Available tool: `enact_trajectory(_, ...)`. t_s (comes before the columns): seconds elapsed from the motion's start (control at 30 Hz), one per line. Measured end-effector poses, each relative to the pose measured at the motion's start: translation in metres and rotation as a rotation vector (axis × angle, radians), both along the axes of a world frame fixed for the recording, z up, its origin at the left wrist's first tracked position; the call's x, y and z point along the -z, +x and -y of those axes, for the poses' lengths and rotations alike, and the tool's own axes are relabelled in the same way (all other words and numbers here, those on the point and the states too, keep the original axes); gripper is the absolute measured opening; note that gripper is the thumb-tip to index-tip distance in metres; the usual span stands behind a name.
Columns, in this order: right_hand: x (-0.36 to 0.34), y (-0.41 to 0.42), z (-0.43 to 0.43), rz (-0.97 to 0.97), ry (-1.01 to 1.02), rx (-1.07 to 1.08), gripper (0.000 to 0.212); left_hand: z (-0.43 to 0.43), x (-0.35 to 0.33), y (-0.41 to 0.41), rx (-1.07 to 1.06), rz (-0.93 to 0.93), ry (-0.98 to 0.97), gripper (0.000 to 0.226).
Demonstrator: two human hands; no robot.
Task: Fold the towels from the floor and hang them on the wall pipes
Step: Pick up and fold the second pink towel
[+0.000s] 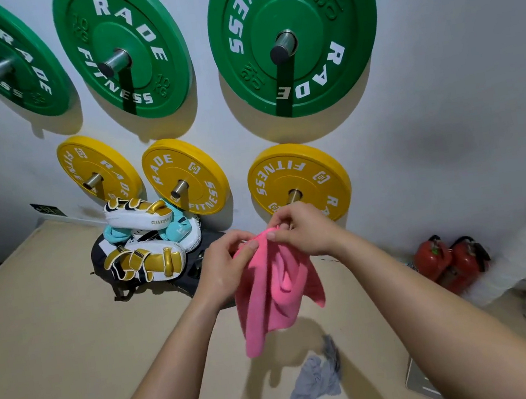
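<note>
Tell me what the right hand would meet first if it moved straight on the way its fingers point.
The right hand points leftward; beyond the pink towel it pinches, it would probably meet the left hand first, though depth is unclear.

pink towel (275,295), grey towel (314,381), green plates (293,31), yellow plates (299,180)

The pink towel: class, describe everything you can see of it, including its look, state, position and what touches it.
The pink towel is a bright, plain, soft-looking cloth, perhaps microfibre. It is unfolded and bunched, hanging in loose vertical folds with its lower corners dangling free above the beige floor. Its top edge is gathered between two hands: the left hand pinches it on one side, and the right hand pinches it close beside. Nothing else touches it.
</note>
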State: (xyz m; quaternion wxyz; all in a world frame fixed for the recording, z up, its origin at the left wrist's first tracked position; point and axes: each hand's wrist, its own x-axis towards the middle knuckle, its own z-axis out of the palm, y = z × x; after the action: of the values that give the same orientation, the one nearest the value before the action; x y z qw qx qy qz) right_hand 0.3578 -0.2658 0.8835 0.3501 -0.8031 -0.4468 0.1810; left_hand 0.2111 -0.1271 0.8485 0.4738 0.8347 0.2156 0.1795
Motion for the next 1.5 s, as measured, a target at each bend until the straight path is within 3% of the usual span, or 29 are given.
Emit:
enact_trajectory(0.23,-0.035,0.016,-0.004,0.114,0.076,-0.057,0.011,-0.005,0.017,-0.023,-0.032,-0.065,0.008,0.02)
enact_trajectory(0.6,-0.057,0.082,0.04,0.157,0.129,0.227,0.015,-0.02,0.024,-0.039,-0.099,-0.136,0.056,0.008)
enact_trajectory(0.7,-0.051,0.082,0.04,0.145,0.136,0.25,0.015,-0.015,0.018,-0.03,-0.144,-0.12,-0.006,0.016)
enact_trajectory(0.83,-0.047,0.087,0.04,0.153,0.148,0.307,0.015,-0.009,0.011,-0.025,-0.196,-0.129,-0.085,0.009)
enact_trajectory(1.13,-0.035,0.096,0.044,0.152,0.088,0.396,0.014,-0.014,0.009,-0.032,-0.089,-0.143,-0.029,0.042)
enact_trajectory(1.3,-0.023,0.1,0.045,0.145,0.054,0.436,0.016,-0.023,0.012,-0.042,-0.094,-0.129,-0.007,0.014)
enact_trajectory(1.5,-0.004,0.102,0.051,0.127,-0.005,0.447,0.019,-0.038,0.02,-0.055,-0.24,-0.182,0.108,0.011)
